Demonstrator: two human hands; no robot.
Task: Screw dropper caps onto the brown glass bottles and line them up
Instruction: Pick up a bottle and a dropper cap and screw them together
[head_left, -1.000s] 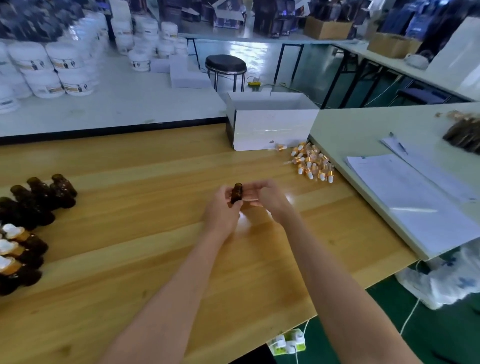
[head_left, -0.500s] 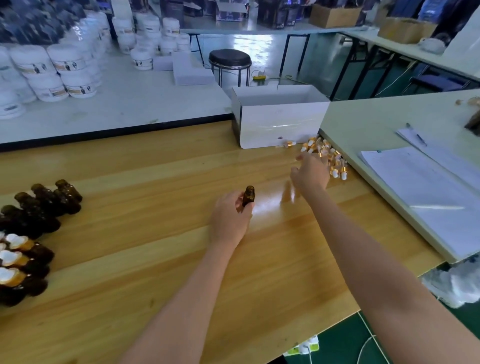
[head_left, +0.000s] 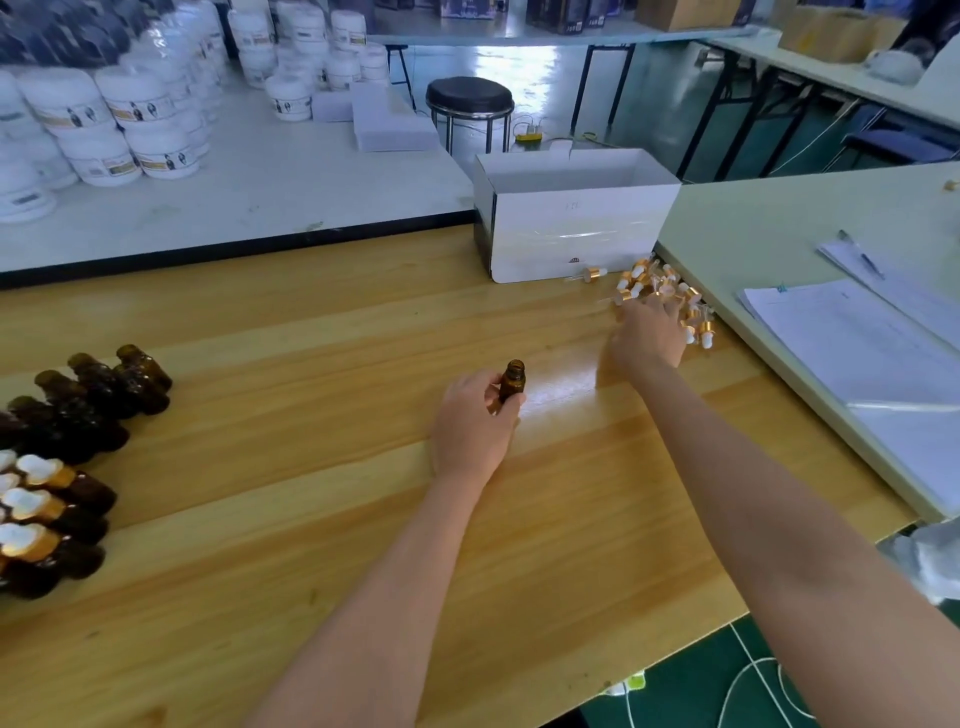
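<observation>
Brown glass bottle (head_left: 512, 382) sits uncapped, pinched upright in left hand (head_left: 470, 426); right hand (head_left: 647, 338) is over the dropper caps (head_left: 635, 279), grip unclear. Best to grab one by its collar.

Labels on the white jars (head_left: 140, 111) and a faint mark on the white box (head_left: 574, 206), all too blurred to read.

Wooden worktable (head_left: 260, 519); white bench (head_left: 260, 197) behind, stacked with white tubs (head_left: 135, 104). Black round stool (head_left: 470, 98) on green floor (head_left: 691, 691). Pale green table (head_left: 753, 218) at right, bearing papers (head_left: 857, 353).
</observation>
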